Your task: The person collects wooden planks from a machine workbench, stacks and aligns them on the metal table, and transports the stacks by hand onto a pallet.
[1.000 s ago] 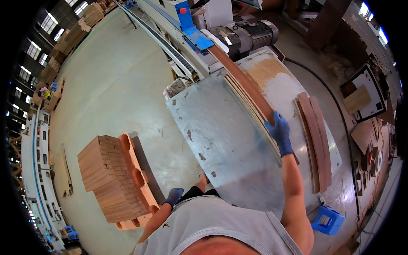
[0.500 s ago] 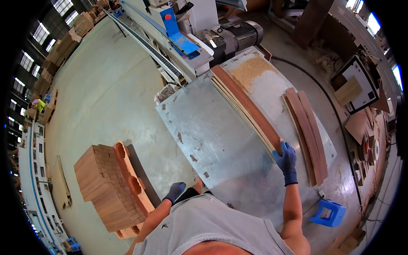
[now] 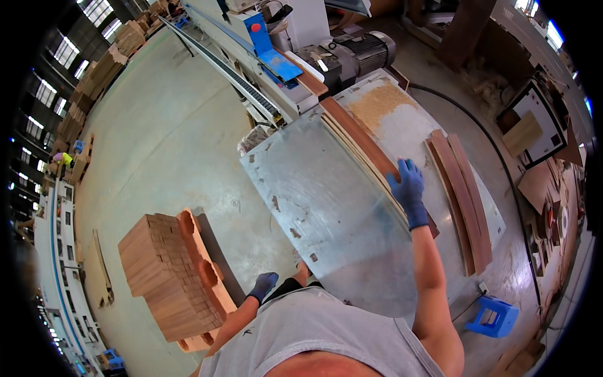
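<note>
My right hand (image 3: 408,188), in a blue glove, lies over a narrow stack of long brown wood boards (image 3: 361,135) on the metal table (image 3: 295,188). Its fingers are stretched out, touching or just above the top board; I cannot tell which. Another brown board (image 3: 308,76) sticks out of the machine's end, in line with the stack's far end. My left hand (image 3: 262,286), also in a blue glove, hangs low by my side, short of the table's left edge. Nothing shows in it, and how its fingers are set is unclear.
More long boards (image 3: 458,195) lie on the table's right part, beside a patch of sawdust (image 3: 380,107). A motor (image 3: 364,53) stands behind the table. Stacked wood blocks (image 3: 169,270) rest on the floor at left. A blue stool (image 3: 493,316) stands at lower right.
My right hand has moved farther away along the stack, off its near end. A board now shows coming out of the machine's end. My left hand stays low at my side.
</note>
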`<state>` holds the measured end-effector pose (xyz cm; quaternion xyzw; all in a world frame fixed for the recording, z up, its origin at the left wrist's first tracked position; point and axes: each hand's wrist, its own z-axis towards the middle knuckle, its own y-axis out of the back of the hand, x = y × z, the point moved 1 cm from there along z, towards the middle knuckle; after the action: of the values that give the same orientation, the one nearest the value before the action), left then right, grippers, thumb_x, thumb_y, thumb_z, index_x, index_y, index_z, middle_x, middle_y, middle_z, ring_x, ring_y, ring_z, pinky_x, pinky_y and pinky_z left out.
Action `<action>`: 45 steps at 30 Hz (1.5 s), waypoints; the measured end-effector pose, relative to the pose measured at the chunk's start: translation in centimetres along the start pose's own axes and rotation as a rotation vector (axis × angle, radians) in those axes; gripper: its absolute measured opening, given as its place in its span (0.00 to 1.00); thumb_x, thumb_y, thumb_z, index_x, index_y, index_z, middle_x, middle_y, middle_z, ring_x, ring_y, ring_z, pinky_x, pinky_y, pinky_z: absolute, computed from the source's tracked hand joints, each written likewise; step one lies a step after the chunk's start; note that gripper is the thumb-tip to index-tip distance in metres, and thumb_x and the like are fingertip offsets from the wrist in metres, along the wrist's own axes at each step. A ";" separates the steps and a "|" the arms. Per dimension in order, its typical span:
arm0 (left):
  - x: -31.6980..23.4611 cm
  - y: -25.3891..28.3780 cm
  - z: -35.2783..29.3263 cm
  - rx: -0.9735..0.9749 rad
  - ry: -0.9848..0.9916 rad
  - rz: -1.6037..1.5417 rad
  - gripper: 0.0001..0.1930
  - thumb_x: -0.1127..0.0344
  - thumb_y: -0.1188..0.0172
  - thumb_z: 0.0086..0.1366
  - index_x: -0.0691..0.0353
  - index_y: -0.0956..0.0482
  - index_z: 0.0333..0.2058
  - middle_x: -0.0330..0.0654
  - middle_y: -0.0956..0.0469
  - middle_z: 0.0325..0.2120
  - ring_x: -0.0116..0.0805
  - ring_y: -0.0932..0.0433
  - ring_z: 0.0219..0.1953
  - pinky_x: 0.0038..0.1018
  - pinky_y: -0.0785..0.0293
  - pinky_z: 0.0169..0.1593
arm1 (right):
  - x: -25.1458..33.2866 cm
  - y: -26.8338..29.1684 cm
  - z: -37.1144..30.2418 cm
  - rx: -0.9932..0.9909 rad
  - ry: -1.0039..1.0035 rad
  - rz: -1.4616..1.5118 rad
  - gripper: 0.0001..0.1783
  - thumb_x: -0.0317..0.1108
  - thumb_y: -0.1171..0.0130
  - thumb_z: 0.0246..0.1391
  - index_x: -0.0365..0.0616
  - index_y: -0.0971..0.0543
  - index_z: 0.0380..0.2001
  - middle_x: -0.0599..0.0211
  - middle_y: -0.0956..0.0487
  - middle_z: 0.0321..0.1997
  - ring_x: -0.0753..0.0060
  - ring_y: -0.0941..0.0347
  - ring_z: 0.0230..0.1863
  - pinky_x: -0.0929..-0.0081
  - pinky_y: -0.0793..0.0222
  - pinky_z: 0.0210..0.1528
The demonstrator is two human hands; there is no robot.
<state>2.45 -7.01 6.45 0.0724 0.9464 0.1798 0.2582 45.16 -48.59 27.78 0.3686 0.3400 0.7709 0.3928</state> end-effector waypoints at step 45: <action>-1.4 -1.8 -1.2 -0.093 -0.153 0.183 0.17 0.54 0.48 0.61 0.59 0.15 0.32 0.56 0.17 0.36 0.58 0.19 0.42 0.46 0.24 0.46 | -5.7 8.3 -11.9 0.308 -0.040 0.002 0.34 0.35 0.31 0.45 0.38 0.25 0.58 0.54 0.23 0.38 0.46 0.24 0.39 0.54 0.28 0.41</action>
<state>2.97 -9.39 7.36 0.1597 0.9040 0.2404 0.3154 34.67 -60.06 26.96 0.4401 0.4460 0.7026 0.3372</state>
